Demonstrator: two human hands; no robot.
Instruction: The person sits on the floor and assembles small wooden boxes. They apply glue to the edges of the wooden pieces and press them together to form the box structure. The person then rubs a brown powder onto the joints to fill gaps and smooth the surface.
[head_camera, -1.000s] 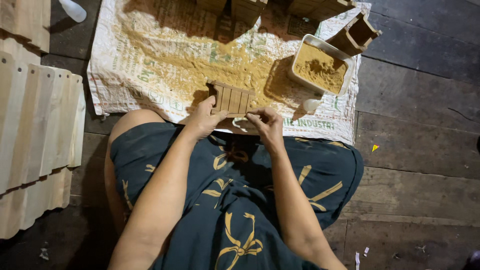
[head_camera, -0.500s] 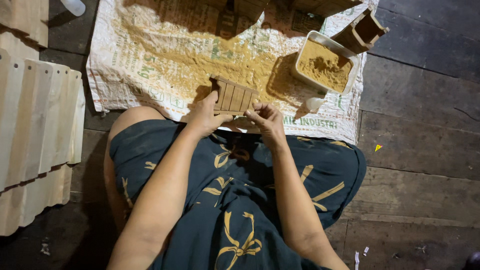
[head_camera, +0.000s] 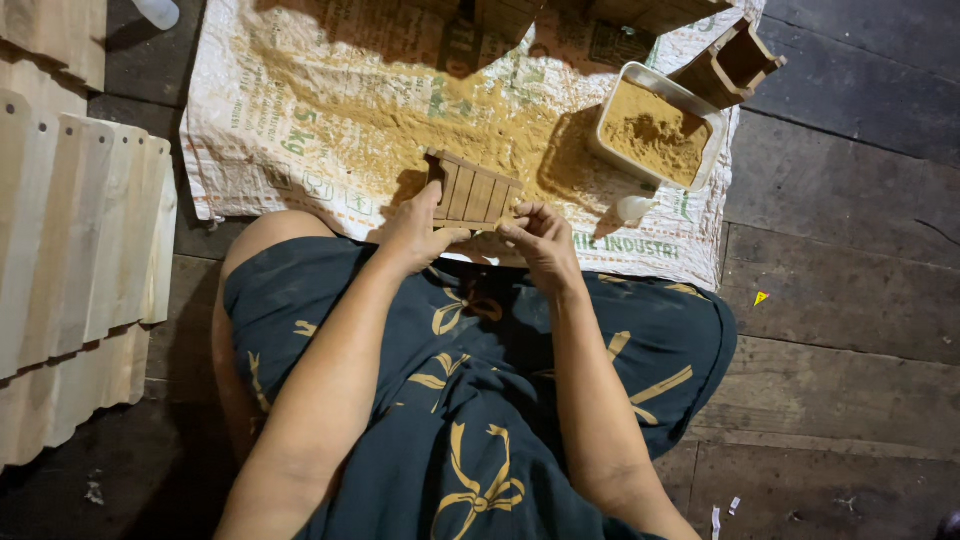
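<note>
Wooden slat piece (head_camera: 472, 190), a small brown panel of joined strips, is held just above the person's lap, over the near edge of the printed sack (head_camera: 280, 120) covered with yellow sawdust. Left hand (head_camera: 420, 232) grips its left corner with closed fingers; right hand (head_camera: 540, 238) pinches its lower right edge. Compared with one second ago, the piece has hardly moved; the grip looks settled. A white tray of sawdust (head_camera: 655, 130) stands to the right, pale planks (head_camera: 80, 240) at left.
</note>
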